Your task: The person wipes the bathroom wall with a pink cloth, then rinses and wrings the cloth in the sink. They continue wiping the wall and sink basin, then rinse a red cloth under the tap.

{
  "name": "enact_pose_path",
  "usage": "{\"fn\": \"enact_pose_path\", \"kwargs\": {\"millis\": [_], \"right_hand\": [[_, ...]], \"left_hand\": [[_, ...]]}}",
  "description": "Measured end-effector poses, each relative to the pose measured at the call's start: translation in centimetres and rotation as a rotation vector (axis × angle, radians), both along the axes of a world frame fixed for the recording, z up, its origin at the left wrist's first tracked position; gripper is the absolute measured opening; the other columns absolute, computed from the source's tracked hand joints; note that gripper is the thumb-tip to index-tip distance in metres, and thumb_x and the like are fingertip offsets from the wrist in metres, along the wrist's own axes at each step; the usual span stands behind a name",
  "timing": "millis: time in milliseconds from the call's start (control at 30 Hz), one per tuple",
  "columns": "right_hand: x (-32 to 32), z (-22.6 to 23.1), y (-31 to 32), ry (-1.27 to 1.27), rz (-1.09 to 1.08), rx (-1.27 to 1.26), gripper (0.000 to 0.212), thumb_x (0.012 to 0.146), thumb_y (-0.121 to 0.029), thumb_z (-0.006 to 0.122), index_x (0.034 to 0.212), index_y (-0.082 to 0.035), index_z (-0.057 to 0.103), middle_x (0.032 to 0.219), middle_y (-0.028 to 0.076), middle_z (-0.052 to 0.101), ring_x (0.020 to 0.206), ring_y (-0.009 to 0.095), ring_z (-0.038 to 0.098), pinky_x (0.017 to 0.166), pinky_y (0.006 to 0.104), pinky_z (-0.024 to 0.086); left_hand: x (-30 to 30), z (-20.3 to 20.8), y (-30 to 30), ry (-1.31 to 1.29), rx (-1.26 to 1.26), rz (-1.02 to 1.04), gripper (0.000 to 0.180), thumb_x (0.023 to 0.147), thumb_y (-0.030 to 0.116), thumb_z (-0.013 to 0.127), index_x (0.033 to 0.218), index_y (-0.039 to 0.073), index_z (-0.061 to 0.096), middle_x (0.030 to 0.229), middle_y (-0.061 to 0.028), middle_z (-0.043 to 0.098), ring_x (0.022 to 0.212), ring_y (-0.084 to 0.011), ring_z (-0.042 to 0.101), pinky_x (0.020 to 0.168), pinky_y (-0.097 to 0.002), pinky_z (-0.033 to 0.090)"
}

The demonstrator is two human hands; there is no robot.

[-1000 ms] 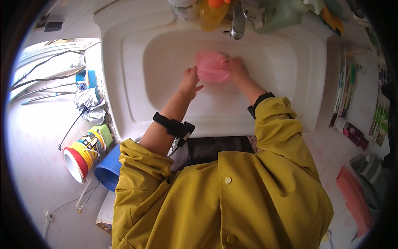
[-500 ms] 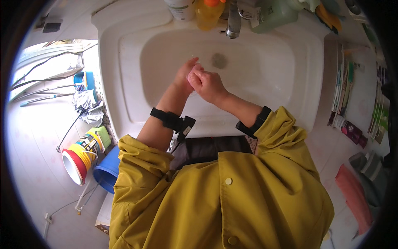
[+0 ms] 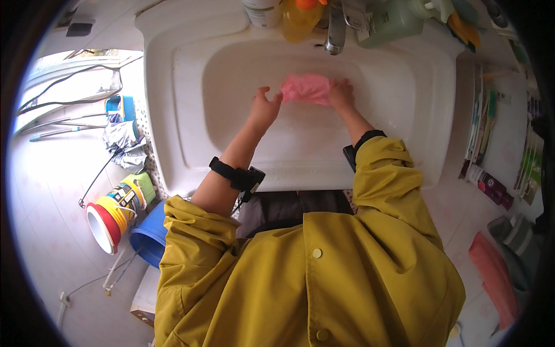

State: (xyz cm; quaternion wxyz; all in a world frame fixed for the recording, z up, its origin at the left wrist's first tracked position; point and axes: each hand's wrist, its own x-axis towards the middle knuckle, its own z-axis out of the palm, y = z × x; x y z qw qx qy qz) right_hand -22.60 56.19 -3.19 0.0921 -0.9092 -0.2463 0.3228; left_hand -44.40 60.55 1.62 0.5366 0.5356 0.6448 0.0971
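Observation:
A wet-looking pink cloth (image 3: 306, 89) is spread sideways over the basin of the white sink (image 3: 231, 139). At its left end my left hand (image 3: 266, 110) pinches the corner, with one finger sticking up apart from the rest. My right hand (image 3: 342, 95) grips the cloth's right end, its fingers curled over the edge and partly hidden. Above the cloth, at the back rim, stands the metal faucet (image 3: 335, 37). Black bands circle both my forearms below rolled-up yellow sleeves.
Along the sink's back edge stand a white container (image 3: 261, 13), a yellow bottle (image 3: 299, 22) and a green bottle (image 3: 393, 23). A blue bucket (image 3: 151, 231) and a yellow-and-red bucket (image 3: 110, 217) are on the floor at left. A rack (image 3: 477, 121) is at right.
My hands have come apart sideways, the right one moving farther right. The pink cloth, earlier hidden or bunched between them, now lies spread out between the two. The view has shifted slightly.

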Motion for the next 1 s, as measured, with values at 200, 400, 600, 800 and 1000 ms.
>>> {"fn": "enact_pose_path", "kwargs": {"millis": [200,400,600,800,1000], "right_hand": [[-1.0,4.6,-0.4,-0.050,1.102,-0.118,0.040,0.086,-0.026,0.051,0.119,-0.003,0.050,0.105,0.016,0.060,0.097,0.028,0.059,0.085,0.0369,0.046],[0.4,5.2,-0.6,0.424,0.718,0.176,0.028,0.087,-0.019,0.053,0.112,-0.006,0.053,0.099,0.008,0.061,0.089,0.019,0.061,0.075,0.0312,0.048],[-1.2,19.1,-0.2,0.949,0.477,0.281,0.024,0.092,-0.023,0.049,0.108,-0.006,0.053,0.090,0.001,0.058,0.072,0.010,0.053,0.064,0.0250,0.045],[-2.0,17.8,-3.9,0.500,0.310,0.478,0.042,0.090,-0.029,0.054,0.125,-0.008,0.043,0.109,0.005,0.050,0.093,0.013,0.052,0.076,0.0286,0.046],[-5.7,18.3,-2.5,0.637,0.386,1.024,0.058,0.079,-0.024,0.069,0.125,-0.009,0.038,0.108,0.008,0.050,0.095,0.014,0.052,0.079,0.0281,0.047]], "left_hand": [[-0.7,4.1,0.1,0.066,0.180,-0.458,0.068,0.072,0.028,0.071,0.126,0.003,0.038,0.126,-0.0229,0.041,0.118,-0.0341,0.042,0.095,-0.0394,0.040],[-0.3,4.7,-0.2,0.047,0.343,-0.671,0.078,0.068,0.025,0.075,0.132,0.004,0.034,0.135,-0.0203,0.035,0.124,-0.0347,0.036,0.099,-0.0402,0.036],[1.8,10.6,1.4,-0.168,0.304,-0.701,0.062,0.072,0.011,0.070,0.127,0.003,0.042,0.125,-0.0177,0.048,0.114,-0.0300,0.049,0.091,-0.0360,0.043],[2.2,14.3,2.2,-0.817,-0.203,-0.116,0.035,0.074,-0.006,0.050,0.109,-0.003,0.052,0.101,-0.0119,0.059,0.091,-0.0221,0.060,0.077,-0.0302,0.049],[3.4,16.4,-0.4,-1.110,-0.442,0.017,0.025,0.077,-0.001,0.044,0.100,-0.003,0.052,0.093,-0.0115,0.056,0.083,-0.0227,0.056,0.066,-0.0335,0.047]]}}
